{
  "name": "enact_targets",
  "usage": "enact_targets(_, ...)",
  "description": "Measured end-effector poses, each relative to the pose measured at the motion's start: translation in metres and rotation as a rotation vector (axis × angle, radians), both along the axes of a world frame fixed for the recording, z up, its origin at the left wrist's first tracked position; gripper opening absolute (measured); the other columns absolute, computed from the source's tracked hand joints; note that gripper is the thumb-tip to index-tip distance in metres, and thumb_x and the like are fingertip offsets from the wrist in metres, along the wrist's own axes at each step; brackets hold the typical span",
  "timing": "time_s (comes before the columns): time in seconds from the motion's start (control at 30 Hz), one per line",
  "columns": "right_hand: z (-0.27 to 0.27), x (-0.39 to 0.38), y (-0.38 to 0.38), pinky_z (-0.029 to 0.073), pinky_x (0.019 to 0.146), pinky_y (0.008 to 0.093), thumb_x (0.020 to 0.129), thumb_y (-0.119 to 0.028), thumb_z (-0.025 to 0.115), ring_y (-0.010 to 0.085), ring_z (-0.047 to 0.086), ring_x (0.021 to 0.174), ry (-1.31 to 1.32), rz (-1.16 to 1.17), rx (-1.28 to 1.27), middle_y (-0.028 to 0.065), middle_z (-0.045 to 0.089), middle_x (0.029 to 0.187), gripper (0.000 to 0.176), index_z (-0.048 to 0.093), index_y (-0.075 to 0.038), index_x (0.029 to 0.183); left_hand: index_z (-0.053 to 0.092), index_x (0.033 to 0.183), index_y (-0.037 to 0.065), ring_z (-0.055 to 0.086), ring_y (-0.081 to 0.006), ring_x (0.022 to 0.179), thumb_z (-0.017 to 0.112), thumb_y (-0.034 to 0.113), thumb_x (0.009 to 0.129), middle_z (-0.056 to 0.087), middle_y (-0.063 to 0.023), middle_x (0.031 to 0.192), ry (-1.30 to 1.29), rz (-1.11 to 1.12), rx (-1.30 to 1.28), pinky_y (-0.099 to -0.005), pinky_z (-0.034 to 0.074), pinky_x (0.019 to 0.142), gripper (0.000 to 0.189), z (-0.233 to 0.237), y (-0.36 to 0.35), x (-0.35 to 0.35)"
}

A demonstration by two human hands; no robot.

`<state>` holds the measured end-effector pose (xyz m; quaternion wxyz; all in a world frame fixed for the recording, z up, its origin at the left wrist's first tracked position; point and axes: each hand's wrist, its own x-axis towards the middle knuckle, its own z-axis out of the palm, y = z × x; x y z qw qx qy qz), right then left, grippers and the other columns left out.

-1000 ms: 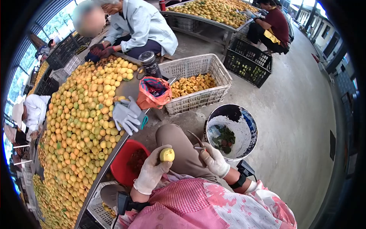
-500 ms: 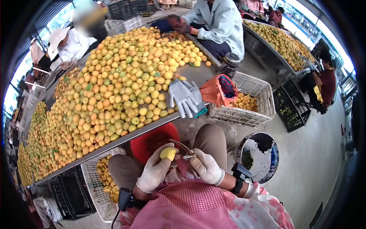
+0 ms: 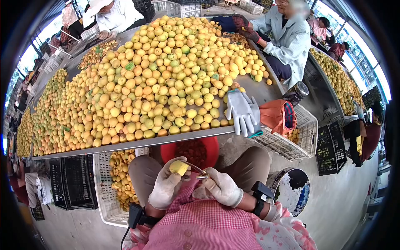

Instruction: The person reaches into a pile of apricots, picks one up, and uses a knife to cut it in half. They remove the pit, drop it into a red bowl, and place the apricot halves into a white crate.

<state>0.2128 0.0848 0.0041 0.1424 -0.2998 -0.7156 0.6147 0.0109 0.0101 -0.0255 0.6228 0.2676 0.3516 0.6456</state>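
My left hand [image 3: 165, 186], in a whitish glove, is closed around a yellow apricot [image 3: 179, 168] with a pale, cut-looking side. In my right hand [image 3: 224, 188], also gloved, fingers and thumb pinch a thin curved tool [image 3: 195, 168] with a short silvery part near the fingertips. The tool's curved end reaches towards the apricot; whether it touches is hard to see. Both hands are above my lap, in front of a pink checked apron [image 3: 212, 214]. Beneath the table edge, beyond my hands, a red basin [image 3: 211, 146] contains dark reddish-brown pieces.
A metal table [image 3: 125, 146] bears a large heap of apricots [image 3: 158, 83]. Grey gloves [image 3: 241, 110] and an orange bag [image 3: 277, 116] lie at its right edge. White crates [image 3: 102, 187] and a bucket [image 3: 306, 193] stand nearby. A co-worker [image 3: 287, 46] sits across the table.
The view has swung left, so the table and its surroundings appear further right. My hands keep hold of the apricot and the tool; the apricot is turned slightly and sits nearer the tool.
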Motion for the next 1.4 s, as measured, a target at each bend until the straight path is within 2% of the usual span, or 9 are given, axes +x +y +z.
enact_targets(0.07, -0.008, -0.005, -0.002, 0.055, 0.063, 0.0305, 0.103, -0.041, 0.042, 0.0223, 0.072, 0.070, -0.046, -0.004, 0.176, 0.0079, 0.071, 0.070, 0.045, 0.046, 0.002, 0.118, 0.043, 0.139, 0.000, 0.061, -0.0168, 0.103, 0.070, 0.039, 0.090, 0.061, -0.0083, 0.117, -0.012, 0.021, -0.006, -0.0316, 0.050, 0.086, 0.068, -0.001, -0.001, -0.004)
enact_targets(0.33, -0.013, -0.025, -0.003, 0.055, 0.063, 0.0319, 0.103, -0.042, 0.043, 0.0235, 0.072, 0.071, -0.057, 0.010, 0.107, 0.0083, 0.071, 0.071, 0.045, 0.046, 0.001, 0.116, 0.039, 0.138, 0.000, 0.060, -0.0219, 0.106, 0.049, 0.048, 0.100, 0.061, -0.0116, 0.115, -0.049, 0.103, 0.004, -0.0388, 0.046, 0.099, 0.062, -0.001, -0.005, -0.017)
enact_targets(0.47, -0.015, -0.037, -0.007, 0.055, 0.062, 0.0322, 0.103, -0.040, 0.043, 0.0235, 0.072, 0.069, -0.076, 0.003, 0.075, 0.0084, 0.070, 0.070, 0.042, 0.046, 0.000, 0.116, 0.043, 0.130, 0.001, 0.060, -0.0228, 0.103, 0.044, 0.053, 0.101, 0.058, -0.0117, 0.118, -0.047, 0.147, -0.084, -0.0369, 0.047, 0.094, 0.060, 0.004, -0.006, -0.017)
enact_targets(0.57, -0.014, -0.044, -0.010, 0.055, 0.062, 0.0321, 0.103, -0.040, 0.043, 0.0235, 0.072, 0.068, -0.083, -0.008, 0.072, 0.0086, 0.070, 0.068, 0.041, 0.046, -0.001, 0.116, 0.047, 0.126, 0.000, 0.060, -0.0219, 0.102, 0.036, 0.044, 0.105, 0.060, -0.0104, 0.113, -0.050, 0.137, -0.117, -0.0358, 0.047, 0.094, 0.049, 0.003, -0.007, -0.023)
enact_targets(0.63, -0.017, -0.047, -0.010, 0.055, 0.062, 0.0323, 0.103, -0.040, 0.043, 0.0234, 0.072, 0.067, -0.092, -0.007, 0.107, 0.0086, 0.069, 0.068, 0.041, 0.046, -0.001, 0.117, 0.050, 0.122, -0.001, 0.059, -0.0207, 0.103, 0.029, 0.034, 0.108, 0.063, -0.0088, 0.108, 0.225, 0.075, -0.095, -0.0340, 0.047, 0.095, 0.043, 0.002, -0.009, -0.030)
enact_targets(0.77, -0.015, -0.051, -0.009, 0.055, 0.061, 0.0335, 0.103, -0.038, 0.043, 0.0238, 0.072, 0.067, -0.083, 0.001, 0.127, 0.0086, 0.069, 0.067, 0.040, 0.046, -0.001, 0.117, 0.052, 0.119, -0.003, 0.059, -0.0193, 0.105, 0.029, 0.030, 0.108, 0.064, -0.0076, 0.108, 0.152, 0.199, -0.041, -0.0320, 0.045, 0.096, 0.041, 0.000, -0.006, -0.022)
enact_targets(0.83, -0.016, -0.051, -0.009, 0.054, 0.061, 0.0339, 0.103, -0.037, 0.043, 0.0241, 0.071, 0.067, -0.092, -0.009, 0.144, 0.0084, 0.069, 0.067, 0.039, 0.046, -0.002, 0.117, 0.050, 0.124, -0.002, 0.058, -0.0189, 0.108, 0.038, 0.033, 0.106, 0.064, -0.0093, 0.112, 0.281, 0.172, 0.008, -0.0316, 0.044, 0.098, 0.041, 0.001, -0.007, -0.021)
enact_targets(0.93, -0.016, -0.053, -0.010, 0.054, 0.062, 0.0344, 0.103, -0.035, 0.043, 0.0246, 0.071, 0.067, -0.102, -0.009, 0.099, 0.0082, 0.069, 0.067, 0.037, 0.046, -0.002, 0.117, 0.043, 0.137, -0.001, 0.056, -0.0171, 0.113, 0.052, 0.040, 0.101, 0.059, -0.0094, 0.122, 0.159, 0.087, 0.045, -0.0313, 0.041, 0.102, 0.056, 0.006, -0.008, -0.020)
enact_targets(1.4, -0.018, -0.044, -0.017, 0.054, 0.062, 0.0357, 0.102, -0.040, 0.045, 0.0261, 0.070, 0.068, -0.117, -0.015, 0.187, 0.0059, 0.068, 0.066, 0.040, 0.048, -0.003, 0.115, 0.041, 0.142, -0.002, 0.057, -0.0170, 0.114, 0.059, 0.030, 0.099, 0.060, -0.0075, 0.120, -0.001, 0.127, 0.016, -0.0316, 0.042, 0.103, 0.057, -0.001, -0.009, -0.015)
